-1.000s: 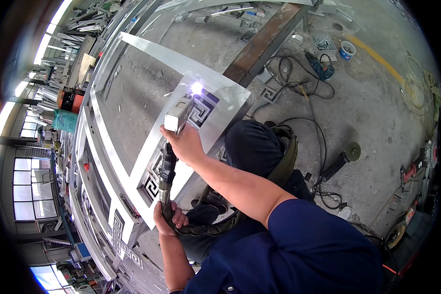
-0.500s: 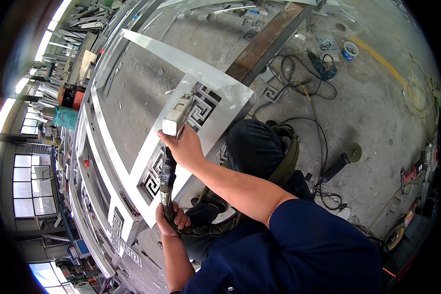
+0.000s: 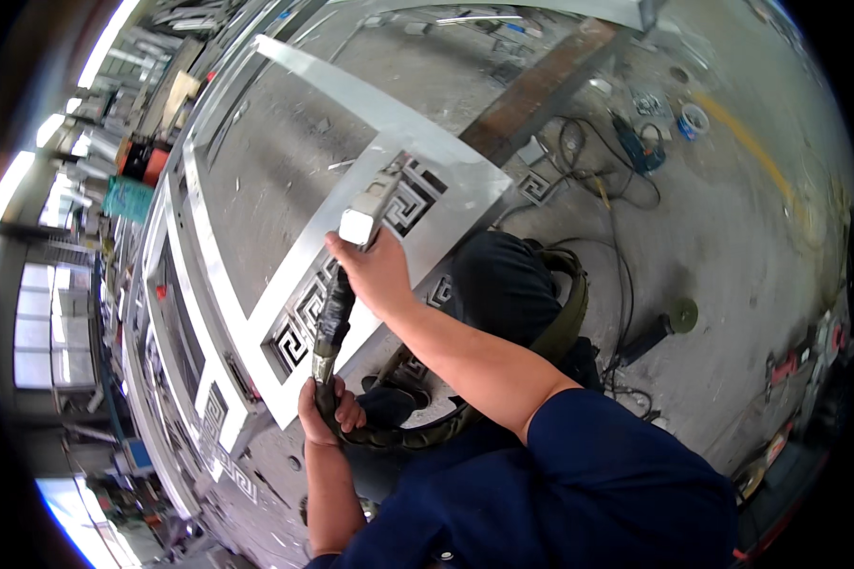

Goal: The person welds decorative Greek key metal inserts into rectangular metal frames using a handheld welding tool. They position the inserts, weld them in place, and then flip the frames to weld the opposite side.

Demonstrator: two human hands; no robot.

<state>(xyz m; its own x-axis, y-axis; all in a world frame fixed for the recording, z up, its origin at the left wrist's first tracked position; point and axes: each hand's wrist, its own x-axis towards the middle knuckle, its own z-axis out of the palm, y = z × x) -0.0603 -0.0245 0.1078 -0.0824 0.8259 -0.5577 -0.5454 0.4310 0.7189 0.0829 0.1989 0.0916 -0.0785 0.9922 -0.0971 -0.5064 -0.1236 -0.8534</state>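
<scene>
My right hand (image 3: 380, 275) is closed round what looks like a handheld welding gun (image 3: 357, 228), gripping it where its boxy silver head meets a black-taped lower part. My left hand (image 3: 323, 412) is wrapped round the lower end of the same gun, where the olive-sleeved cable (image 3: 417, 436) begins. Under the gun's head lies a silver metal frame (image 3: 484, 180) with cut-out slots. Greek-key metal inserts (image 3: 410, 207) sit in those slots. The gun's tip is hard to make out against the insert.
A rusty steel beam (image 3: 541, 90) runs under the frame's far corner. Right of my knee, an angle grinder (image 3: 669, 327) and a green drill (image 3: 640, 147) lie on the floor among black cords. A loose key-pattern piece (image 3: 534, 187) and a small white bucket (image 3: 694, 121) lie farther off.
The view has shifted slightly, so the frame appears lower and to the right. Both hands keep the same grip on the welding gun.
</scene>
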